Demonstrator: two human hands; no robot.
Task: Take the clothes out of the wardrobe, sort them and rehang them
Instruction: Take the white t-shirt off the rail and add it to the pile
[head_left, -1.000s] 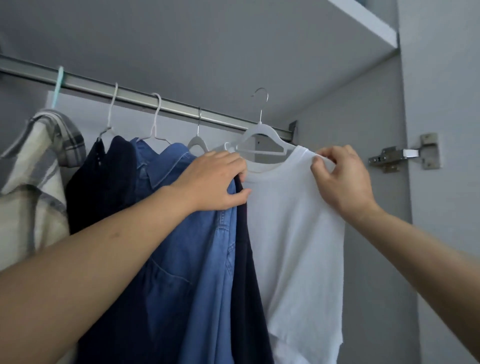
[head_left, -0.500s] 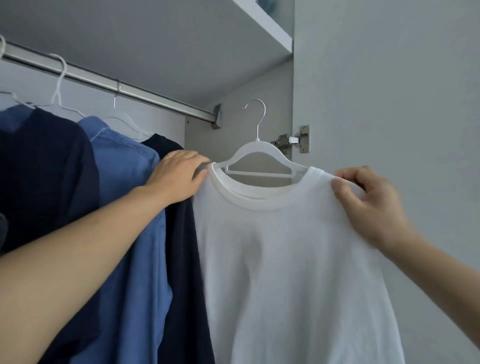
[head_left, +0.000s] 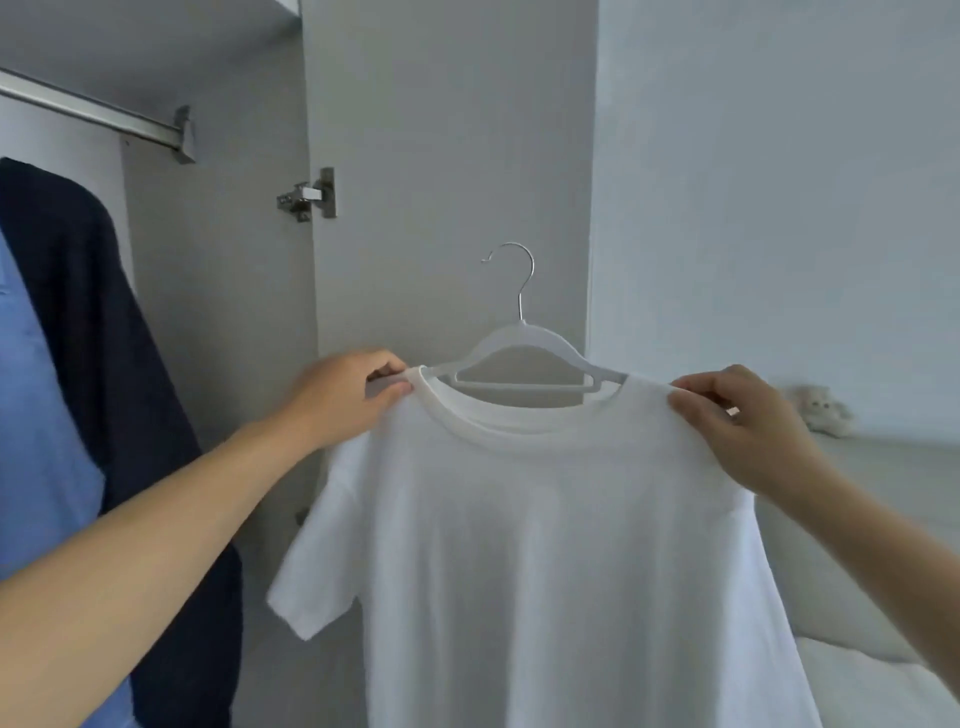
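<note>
Far left: blue shirt (head_left: 36, 441) and dark navy garment (head_left: 104, 332) hanging below the wardrobe rail (head_left: 98, 117), door hinge (head_left: 307, 197) just right of the rail end. Left hand (head_left: 345, 397) is pinching the left shoulder of the white t-shirt (head_left: 561, 545), grip clamped on fabric. T-shirt is hanging on a white hanger (head_left: 519, 358), hook free in the air, clear of the rail, in front of the open door. Right hand (head_left: 743, 426) is pinching the right shoulder, grip clamped likewise. Small plush toy (head_left: 823, 410) sitting far right, behind.
</note>
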